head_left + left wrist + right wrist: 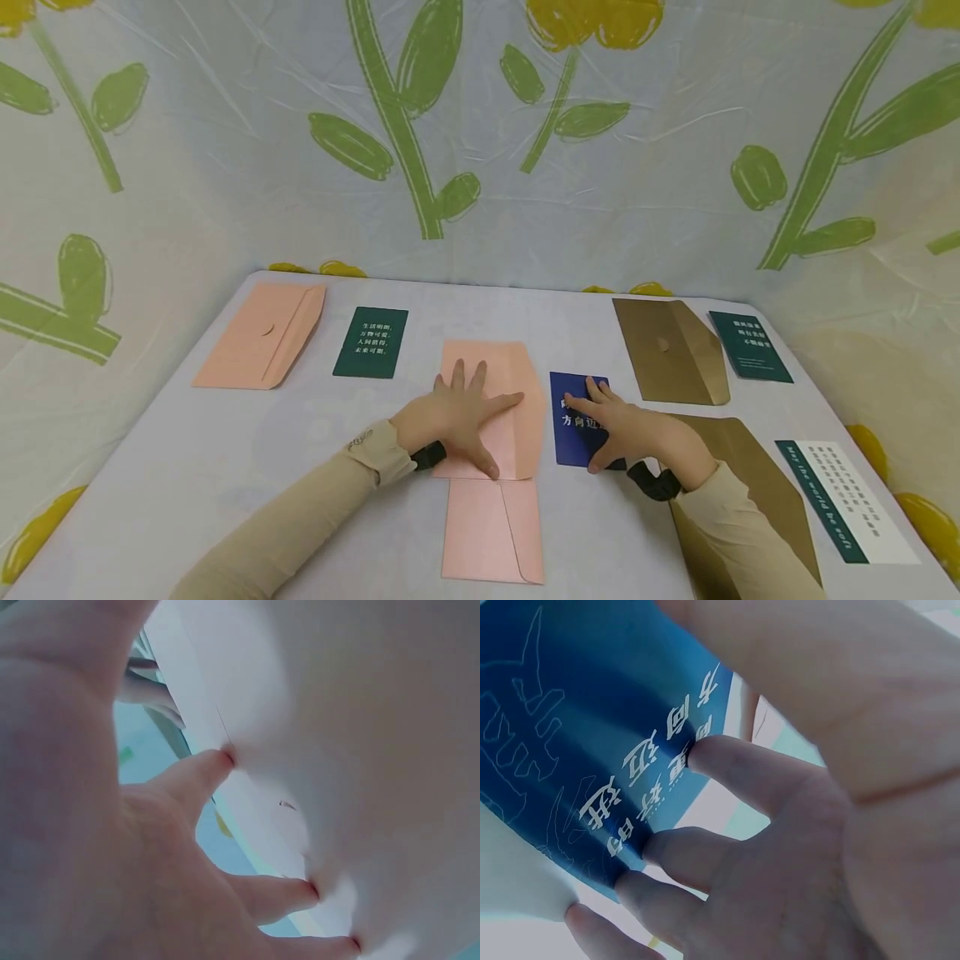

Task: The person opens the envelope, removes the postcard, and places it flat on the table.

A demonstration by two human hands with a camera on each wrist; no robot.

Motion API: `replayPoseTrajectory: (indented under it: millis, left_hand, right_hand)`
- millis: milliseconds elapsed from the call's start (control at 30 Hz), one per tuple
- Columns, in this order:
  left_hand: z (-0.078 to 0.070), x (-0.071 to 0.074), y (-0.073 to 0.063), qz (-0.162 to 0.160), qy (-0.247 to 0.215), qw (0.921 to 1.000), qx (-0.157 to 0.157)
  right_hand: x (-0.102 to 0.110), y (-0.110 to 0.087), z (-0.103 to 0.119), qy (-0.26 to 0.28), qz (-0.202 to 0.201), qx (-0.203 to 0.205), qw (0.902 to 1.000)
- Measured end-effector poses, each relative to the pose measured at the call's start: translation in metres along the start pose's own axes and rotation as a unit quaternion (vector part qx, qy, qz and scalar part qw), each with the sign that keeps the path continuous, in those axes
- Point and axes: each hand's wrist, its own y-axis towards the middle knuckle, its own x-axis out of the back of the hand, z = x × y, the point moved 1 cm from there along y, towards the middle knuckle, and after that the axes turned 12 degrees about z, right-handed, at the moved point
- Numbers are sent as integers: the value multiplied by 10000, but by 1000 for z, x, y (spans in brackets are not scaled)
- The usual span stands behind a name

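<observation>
At the middle of the table my left hand (453, 417) is spread over a pink envelope (529, 417), whose flap lies out to the right. In the left wrist view several fingertips touch the pale face of this envelope (390, 750). To the right, my right hand (637, 429) rests with spread fingers on a dark blue card (568, 450) printed with white characters. The right wrist view has the fingertips on the card (577, 682), close to the lettering. Part of the lettering is hidden under that hand in the head view.
A second pink envelope (491, 533) lies just below the first, and a third (247, 342) at the far left beside a green card (371, 367). Brown envelopes (667, 367) (765, 475), another green card (750, 358) and a green-white card (847, 500) lie at right.
</observation>
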Motion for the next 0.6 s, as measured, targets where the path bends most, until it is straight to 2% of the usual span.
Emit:
replayPoseTrajectory:
  millis: [600]
  left_hand:
    - [23,25,19,160,-201,9996,-114]
  right_hand:
    - [26,24,-3,129,251,-9,9996]
